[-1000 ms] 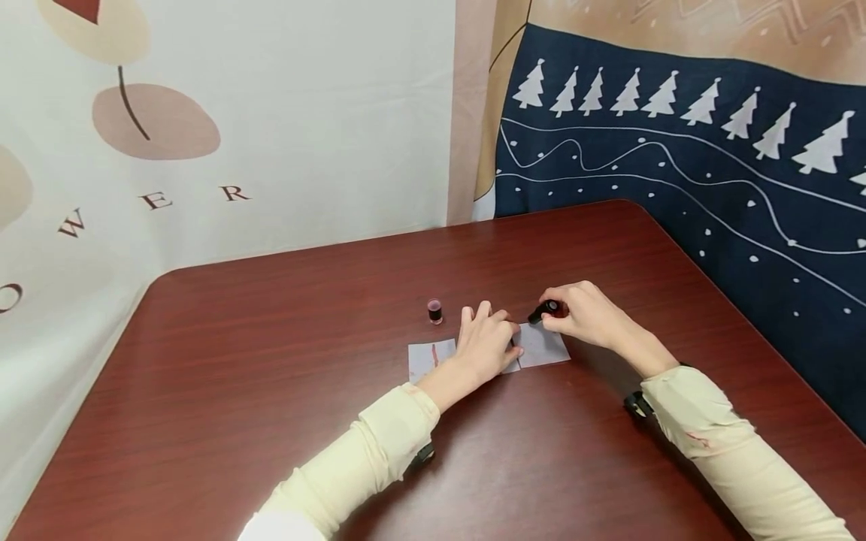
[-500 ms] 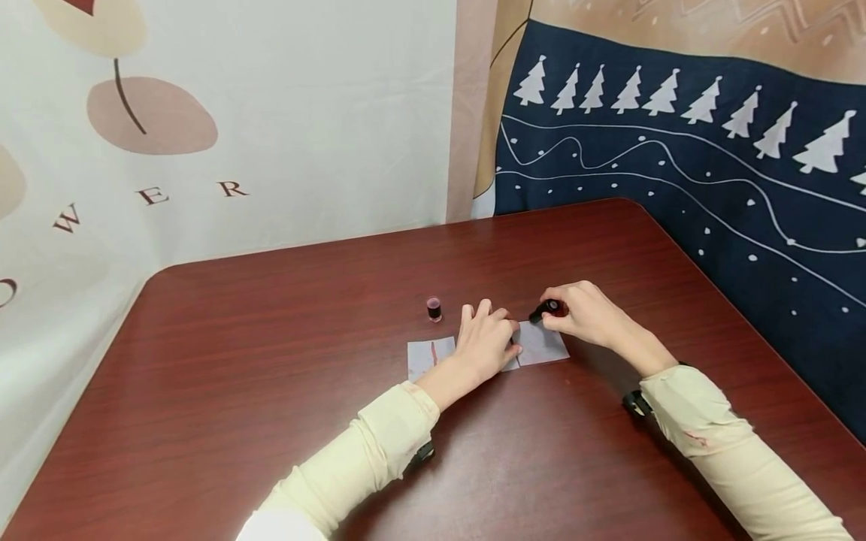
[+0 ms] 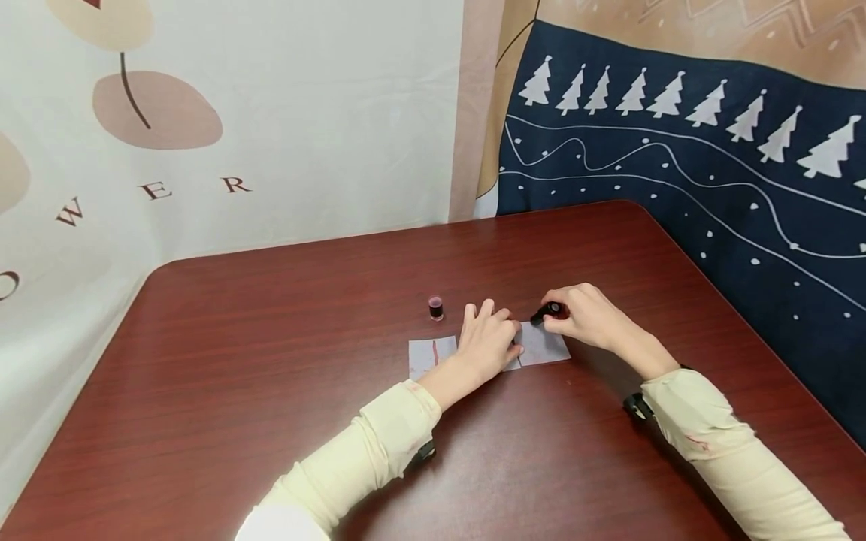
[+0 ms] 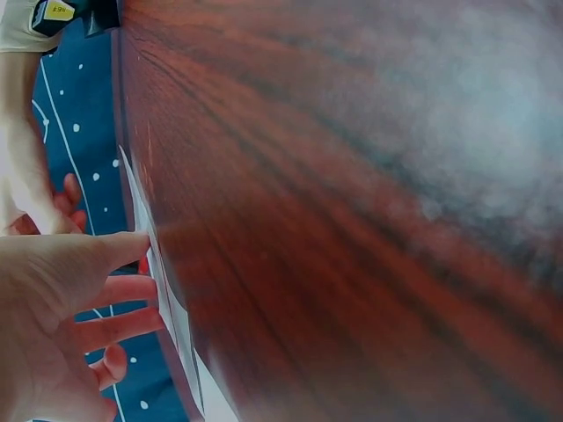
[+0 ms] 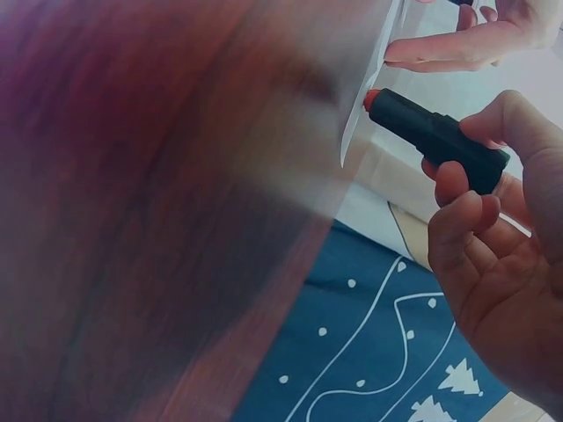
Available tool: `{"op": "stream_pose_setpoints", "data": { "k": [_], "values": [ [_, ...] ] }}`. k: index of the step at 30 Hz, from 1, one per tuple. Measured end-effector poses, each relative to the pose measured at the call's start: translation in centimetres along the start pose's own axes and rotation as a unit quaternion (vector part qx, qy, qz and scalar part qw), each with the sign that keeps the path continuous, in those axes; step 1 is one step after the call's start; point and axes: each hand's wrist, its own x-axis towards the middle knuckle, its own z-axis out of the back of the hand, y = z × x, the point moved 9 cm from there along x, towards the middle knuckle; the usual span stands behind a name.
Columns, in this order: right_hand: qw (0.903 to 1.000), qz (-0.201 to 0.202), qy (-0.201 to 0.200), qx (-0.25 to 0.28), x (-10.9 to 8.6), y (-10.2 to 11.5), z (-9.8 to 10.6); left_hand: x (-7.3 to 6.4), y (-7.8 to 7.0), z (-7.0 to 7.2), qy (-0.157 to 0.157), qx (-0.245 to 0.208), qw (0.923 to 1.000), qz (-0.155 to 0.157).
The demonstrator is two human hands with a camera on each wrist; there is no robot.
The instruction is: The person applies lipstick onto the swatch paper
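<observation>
Pale paper (image 3: 544, 344) lies on the table, with an edge line between its pieces beside my left hand. My left hand (image 3: 483, 342) rests over the paper, its fingertips touching it and hiding the middle part. A red streak marks the left piece of paper (image 3: 422, 356). My right hand (image 3: 585, 315) pinches a black lipstick (image 5: 435, 132) between thumb and fingers. In the right wrist view its red tip (image 5: 370, 99) meets the paper near the edge. A small dark cap with a pinkish top (image 3: 436, 309) stands behind the left piece.
The reddish-brown wooden table (image 3: 271, 338) reaches back to a white hanging cloth (image 3: 338, 113). A navy cloth with white trees (image 3: 643, 173) hangs along the right side. Both forearms come in from the front edge, with black wrist devices (image 3: 638, 406).
Both hands stay almost in place, the lipstick still at the paper's far edge. The head view shifts slightly.
</observation>
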Motion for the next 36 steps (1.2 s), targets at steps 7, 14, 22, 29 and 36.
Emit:
{"op": "stream_pose_setpoints", "data": {
  "k": [7,14,22,29,36],
  "values": [
    [1.0000,0.001,0.004,0.003,-0.11,0.08,0.00,0.03,0.04,0.01,0.000,0.004,1.0000,-0.001],
    [1.0000,0.008,0.004,0.001,-0.08,0.29,-0.01,-0.02,0.12,-0.03,0.003,0.004,1.0000,0.002],
    [1.0000,-0.001,0.009,-0.001,-0.38,0.26,-0.14,0.06,0.08,-0.02,0.002,0.003,1.0000,0.002],
    [1.0000,-0.003,0.006,0.001,-0.55,0.45,-0.09,0.03,0.06,-0.10,0.006,0.004,1.0000,0.002],
    [1.0000,-0.003,0.006,0.001,-0.58,0.60,0.00,0.12,0.02,0.02,0.007,0.004,1.0000,0.001]
  ]
}}
